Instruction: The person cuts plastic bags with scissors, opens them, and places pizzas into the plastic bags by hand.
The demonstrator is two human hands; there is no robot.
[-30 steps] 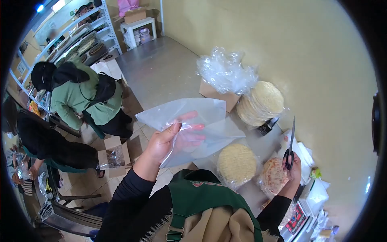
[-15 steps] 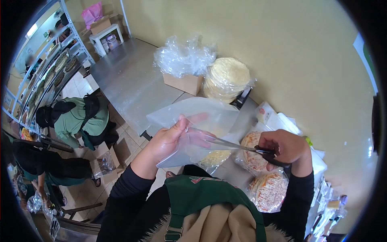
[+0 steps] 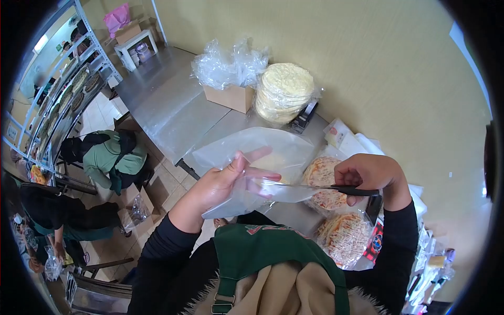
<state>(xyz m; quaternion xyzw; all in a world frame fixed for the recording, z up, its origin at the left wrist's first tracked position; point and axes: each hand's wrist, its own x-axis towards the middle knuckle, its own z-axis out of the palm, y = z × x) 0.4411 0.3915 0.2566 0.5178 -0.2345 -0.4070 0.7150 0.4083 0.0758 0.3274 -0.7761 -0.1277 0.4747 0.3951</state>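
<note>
My left hand (image 3: 226, 181) grips a clear plastic bag (image 3: 220, 149) with the thumb in front and the fingers seen through the plastic behind. My right hand (image 3: 367, 176) is closed round the black handles of scissors (image 3: 341, 188). Their blades point left and lie against the bag, near my left fingers. Just right of the bag sits a bagged round topped with shredded pieces (image 3: 321, 178), and a similar bagged round (image 3: 344, 236) lies below it. Whether the blades are parted cannot be made out.
Behind my hands, the metal table (image 3: 163, 105) holds a cardboard box (image 3: 228, 98) of clear bags, a wrapped stack of pale flat rounds (image 3: 286, 92) and a black tape dispenser (image 3: 304, 116). Two people, one in green (image 3: 113, 157), one in black (image 3: 50, 205), work at the left.
My right hand has brought the scissors from the right side over to the bag. The view has shifted, and the person in green bends lower near the box on the floor.
</note>
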